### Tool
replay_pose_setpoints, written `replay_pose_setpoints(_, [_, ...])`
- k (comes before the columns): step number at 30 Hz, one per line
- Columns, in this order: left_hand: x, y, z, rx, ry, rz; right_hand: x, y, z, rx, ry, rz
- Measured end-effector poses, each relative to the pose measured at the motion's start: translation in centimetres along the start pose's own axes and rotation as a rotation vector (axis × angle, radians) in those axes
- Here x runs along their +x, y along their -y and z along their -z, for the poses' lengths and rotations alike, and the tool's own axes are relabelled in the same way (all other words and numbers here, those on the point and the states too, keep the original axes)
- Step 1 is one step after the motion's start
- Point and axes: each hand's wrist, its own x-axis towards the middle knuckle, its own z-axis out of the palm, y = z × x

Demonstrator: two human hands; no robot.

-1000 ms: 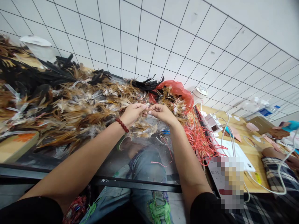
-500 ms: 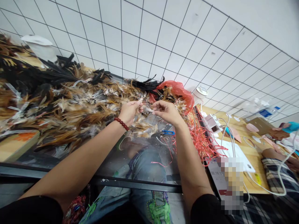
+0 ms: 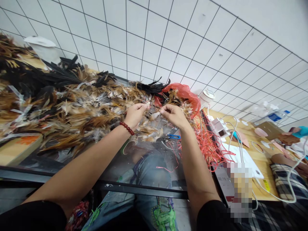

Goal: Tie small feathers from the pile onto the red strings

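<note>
My left hand (image 3: 137,114), with a dark red bead bracelet (image 3: 127,128) on its wrist, is closed in a pinch on something small and pale that I cannot make out. Opposite it, my right hand (image 3: 172,115) pinches a small whitish feather (image 3: 155,115) by its end, thumb against index finger. A gap separates the two sets of fingertips. Both hands hover over the near right edge of a heap of brown and cream feathers (image 3: 89,112). Blue-handled thread snips (image 3: 173,136) lie on the dark tabletop (image 3: 144,149) below my right hand.
A tangle of red string (image 3: 207,144) lies right of my right forearm, below a red plastic bag (image 3: 185,94). Long black feathers (image 3: 48,75) lie at the back left. Chargers, cables and a white power bank (image 3: 243,157) cover the right table, where another person's plaid sleeve (image 3: 286,176) shows.
My hands have moved slightly apart, the right one shifting right with the feather. The left fingertips have edged right and up. The camera view has shifted a little.
</note>
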Motion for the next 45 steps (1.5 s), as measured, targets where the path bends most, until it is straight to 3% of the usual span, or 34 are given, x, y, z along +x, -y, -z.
replay_pose_setpoints(3, [-0.6,-0.4,-0.3,-0.031,0.182,0.036,0.2,-0.1,-0.4,0.017,-0.027,0.004])
replay_pose_setpoints(5, [-0.9,-0.5,-0.5,-0.034,0.223,0.073,0.4,-0.3,-0.7,0.055,-0.044,0.014])
replay_pose_setpoints(13, [-1.1,-0.6,-0.5,-0.076,0.246,0.140,0.6,-0.1,-1.6,0.141,-0.088,-0.020])
replay_pose_setpoints(19, [-1.0,-1.1,-0.4,-0.144,0.214,0.082,0.7,-0.4,-1.9,0.274,0.002,-0.051])
replay_pose_setpoints(30, [-0.6,-0.4,-0.1,-0.174,0.158,0.091,0.8,0.7,-1.8,0.605,0.015,-0.256])
replay_pose_setpoints(35, [-0.8,-0.7,-0.2,-0.210,0.176,0.134,1.0,0.7,-2.3,0.566,-0.086,-0.210])
replay_pose_setpoints(41, [-1.1,-1.2,-0.2,-0.266,0.251,0.199,1.2,0.2,-2.6,0.400,-0.218,-0.051])
replay_pose_setpoints(45, [-1.0,-1.4,0.1,-0.354,0.307,0.248,1.2,0.1,-2.4,0.538,-0.146,-0.062])
